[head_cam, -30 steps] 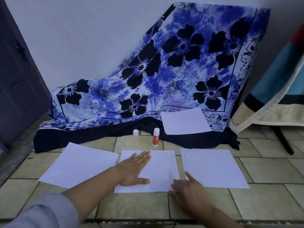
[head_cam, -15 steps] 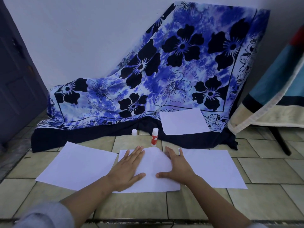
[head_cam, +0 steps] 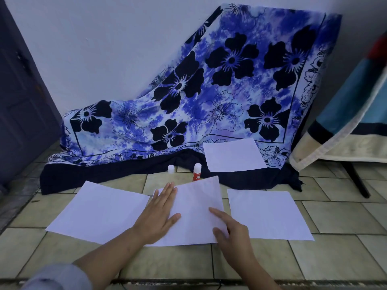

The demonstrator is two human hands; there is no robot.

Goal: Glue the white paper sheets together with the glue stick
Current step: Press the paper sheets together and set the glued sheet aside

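While I knelt over the tiled floor [head_cam: 178, 262], a dark door [head_cam: 21, 101] stood at the far left. Just right of it, near me, the left sheet [head_cam: 98, 212] of white paper lay flat on the tiles. My left hand [head_cam: 159, 216], in a grey sleeve [head_cam: 56, 277], lay spread with straight fingers and pressed down on the left part of the middle sheet [head_cam: 194, 206].

Beyond those fingertips a small white cap [head_cam: 171, 169] stood on the floor. Just to its right the glue stick [head_cam: 197, 173] stood upright, red-labelled and untouched, at the dark hem of a blue flowered cloth [head_cam: 209, 91] that was draped up against the white wall [head_cam: 104, 49].

The middle sheet's far right corner was lifted off the tiles and hid the foot of the glue stick. My right hand [head_cam: 232, 229] pinched that sheet at its right edge, close to the near corner, thumb on top and the other fingers curled at the paper's edge.

Farther off, the far sheet [head_cam: 234, 154] rested on the lower part of the cloth, right of the glue stick. The right sheet [head_cam: 270, 214] lay flat on the floor just beside my right hand, apart from the middle sheet. At the far right a striped blanket [head_cam: 345, 122] hung down toward the tiles.
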